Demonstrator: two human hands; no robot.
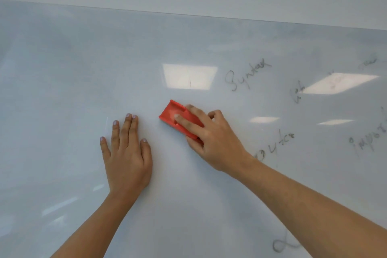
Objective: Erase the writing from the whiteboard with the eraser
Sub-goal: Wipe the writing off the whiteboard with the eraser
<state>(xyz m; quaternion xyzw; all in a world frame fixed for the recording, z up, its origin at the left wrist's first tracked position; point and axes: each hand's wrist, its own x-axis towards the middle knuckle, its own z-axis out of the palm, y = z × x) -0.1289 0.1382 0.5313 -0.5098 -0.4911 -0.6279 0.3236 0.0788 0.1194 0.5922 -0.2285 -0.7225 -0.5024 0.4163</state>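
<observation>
A glossy whiteboard (73,90) fills almost the whole view. A red eraser (170,112) lies flat against it near the centre. My right hand (211,138) grips the eraser, fingers laid along its top and thumb curled at its lower side. My left hand (127,153) presses flat on the board to the left of the eraser, fingers straight. Faint dark handwriting stays on the right side: "Syntax" (247,76), a word under my right wrist (280,142), another at the right edge (366,140), a scribble at the bottom (282,245).
The board's top edge (188,14) runs across the upper view, with a plain wall above it. Bright ceiling-light reflections (189,76) shine on the board. More smudged writing (297,90) sits at the upper right. The left half shows only grey smears.
</observation>
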